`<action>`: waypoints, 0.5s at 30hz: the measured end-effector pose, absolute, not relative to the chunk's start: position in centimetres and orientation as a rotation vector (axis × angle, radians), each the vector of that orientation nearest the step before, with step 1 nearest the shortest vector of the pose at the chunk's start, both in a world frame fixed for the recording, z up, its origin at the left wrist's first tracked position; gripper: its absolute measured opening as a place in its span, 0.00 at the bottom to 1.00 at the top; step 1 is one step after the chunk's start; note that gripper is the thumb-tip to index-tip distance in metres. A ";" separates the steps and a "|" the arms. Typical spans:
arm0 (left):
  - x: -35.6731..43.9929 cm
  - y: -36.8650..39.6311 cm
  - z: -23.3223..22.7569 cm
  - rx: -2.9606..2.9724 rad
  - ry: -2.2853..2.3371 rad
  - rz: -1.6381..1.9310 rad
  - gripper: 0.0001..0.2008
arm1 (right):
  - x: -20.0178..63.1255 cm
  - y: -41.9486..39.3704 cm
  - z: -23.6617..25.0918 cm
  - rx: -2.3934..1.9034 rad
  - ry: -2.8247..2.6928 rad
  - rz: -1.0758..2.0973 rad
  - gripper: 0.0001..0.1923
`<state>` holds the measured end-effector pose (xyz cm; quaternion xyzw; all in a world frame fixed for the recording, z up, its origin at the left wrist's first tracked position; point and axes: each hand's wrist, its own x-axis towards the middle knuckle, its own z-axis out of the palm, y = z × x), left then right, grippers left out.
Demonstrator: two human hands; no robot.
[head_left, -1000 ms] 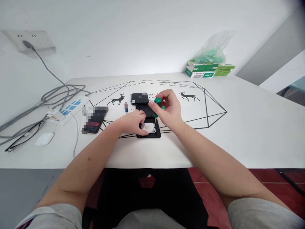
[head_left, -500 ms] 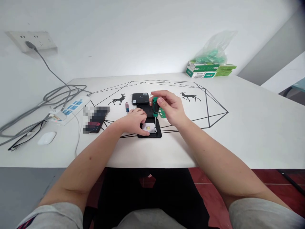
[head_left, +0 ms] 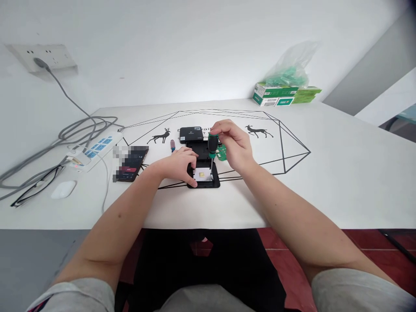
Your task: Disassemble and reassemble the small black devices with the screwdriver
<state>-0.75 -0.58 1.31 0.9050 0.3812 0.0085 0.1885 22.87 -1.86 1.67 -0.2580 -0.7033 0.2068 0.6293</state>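
Note:
An opened black device (head_left: 204,181) lies on the white table (head_left: 325,173), with a white board and a small gold square showing inside. My left hand (head_left: 177,165) rests on its left edge and steadies it. My right hand (head_left: 233,145) grips a green-handled screwdriver (head_left: 212,147) upright, its thin shaft pointing down into the right side of the device. A small green circuit board (head_left: 222,152) lies just behind the right hand. A second black box (head_left: 191,134) sits further back.
A small red-and-blue screwdriver (head_left: 172,145) lies left of the device. A phone (head_left: 131,164), a white power strip (head_left: 94,149) with grey cables, glasses (head_left: 32,188) and a white mouse (head_left: 63,189) lie at the left. Green boxes (head_left: 279,96) stand at the far right.
My right hand has turned the screwdriver from a raised, tilted grip to upright, tip lowered into the device. My left hand stays on the device.

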 end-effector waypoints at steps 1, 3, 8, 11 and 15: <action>-0.7 -0.5 1.3 2.550 1.067 0.030 0.26 | 22.8 -1.9 1.6 -0.583 -1.597 0.514 0.14; -0.6 -0.5 1.3 2.561 1.059 0.040 0.26 | 22.5 -1.9 1.3 -0.565 -1.574 0.586 0.14; -0.5 -0.6 1.5 2.594 1.037 0.068 0.26 | 21.7 -1.8 0.5 -0.586 -1.542 0.626 0.26; -0.5 -0.7 1.4 2.584 1.023 0.095 0.26 | 21.5 -2.0 0.3 -0.573 -1.526 0.703 0.23; -0.6 -0.7 1.3 2.582 1.009 0.122 0.25 | 21.9 -2.3 0.5 -0.565 -1.563 0.681 0.17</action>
